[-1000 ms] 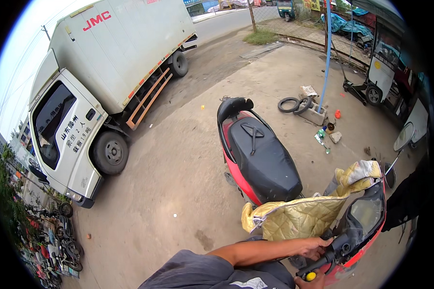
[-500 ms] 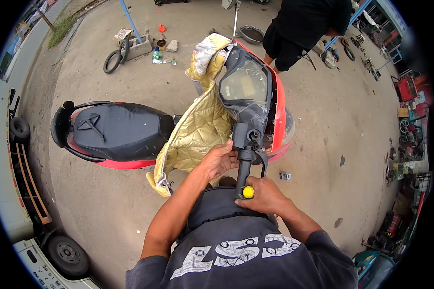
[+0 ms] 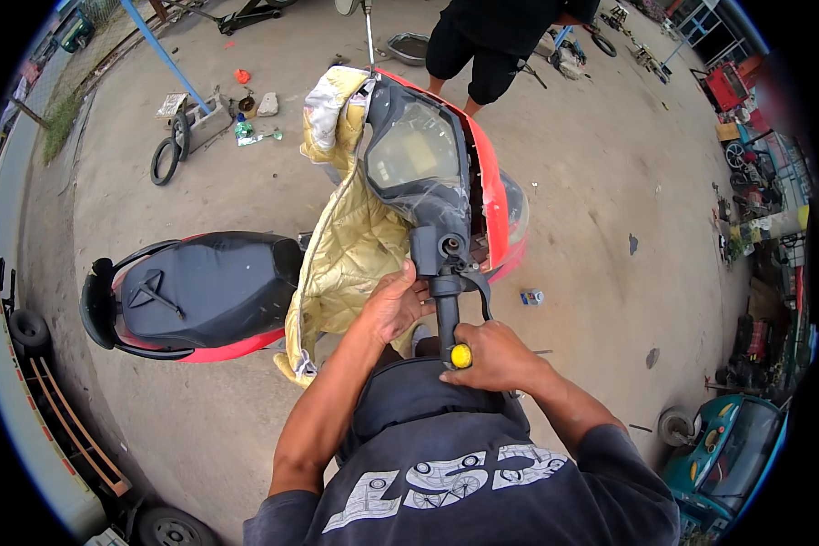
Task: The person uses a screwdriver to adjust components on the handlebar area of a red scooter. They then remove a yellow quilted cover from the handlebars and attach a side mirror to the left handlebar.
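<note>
A red and black scooter is in front of me, its seat point(image 3: 214, 282) at the left and its dashboard point(image 3: 416, 150) ahead. My left hand point(image 3: 393, 308) holds the handlebar switch housing point(image 3: 435, 247) from the left side, with some fingertips hidden beneath it. My right hand point(image 3: 493, 355) is closed around a handle with a round yellow end point(image 3: 461, 355), beside the lower end of the black handlebar grip point(image 3: 447, 318). The rest of that yellow-ended handle is hidden in the hand. The brake lever point(image 3: 482, 293) lies just above my right hand.
A quilted yellow cover point(image 3: 350, 246) hangs between seat and handlebar. Beyond the scooter stands a person in black point(image 3: 496, 45). A small blue can point(image 3: 532, 298) lies on the ground at right. Tyres point(image 3: 165, 161) and a blue pole point(image 3: 166, 53) are far left; a teal vehicle point(image 3: 728, 455) is near right.
My view has shifted, so the scooter and handlebar appear further left, and the teal vehicle shows more fully. Both hands keep their places on the handlebar and the yellow-ended handle.
</note>
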### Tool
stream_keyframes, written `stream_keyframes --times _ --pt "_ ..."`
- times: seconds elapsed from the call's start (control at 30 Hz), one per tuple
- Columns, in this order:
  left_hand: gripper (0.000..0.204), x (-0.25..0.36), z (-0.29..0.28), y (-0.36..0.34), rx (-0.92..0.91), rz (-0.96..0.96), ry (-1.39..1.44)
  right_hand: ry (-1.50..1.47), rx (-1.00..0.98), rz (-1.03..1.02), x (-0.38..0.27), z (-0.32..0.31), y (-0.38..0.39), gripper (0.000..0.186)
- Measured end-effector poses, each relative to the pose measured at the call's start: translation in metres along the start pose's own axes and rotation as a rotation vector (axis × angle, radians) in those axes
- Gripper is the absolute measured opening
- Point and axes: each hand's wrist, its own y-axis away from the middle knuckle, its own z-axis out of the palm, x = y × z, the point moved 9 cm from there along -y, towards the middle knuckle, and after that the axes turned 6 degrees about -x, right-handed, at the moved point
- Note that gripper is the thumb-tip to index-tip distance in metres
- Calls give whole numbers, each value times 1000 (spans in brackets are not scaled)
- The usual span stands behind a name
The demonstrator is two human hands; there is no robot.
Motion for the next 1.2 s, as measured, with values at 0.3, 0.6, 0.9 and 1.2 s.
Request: stream_keyframes --times 0.3,0.6,0.9,1.2 --pt "66 2 5 2 90 9 -13 -7 2 24 -2 1 -1 48" --pt "62 12 7 3 93 58 -132 -43 -5 66 -2 0 0 51" --pt "64 2 0 2 159 42 -204 -55 16 127 1 2 0 51" --pt "73 18 -45 33 344 107 -427 -231 124 153 8 7 6 44"
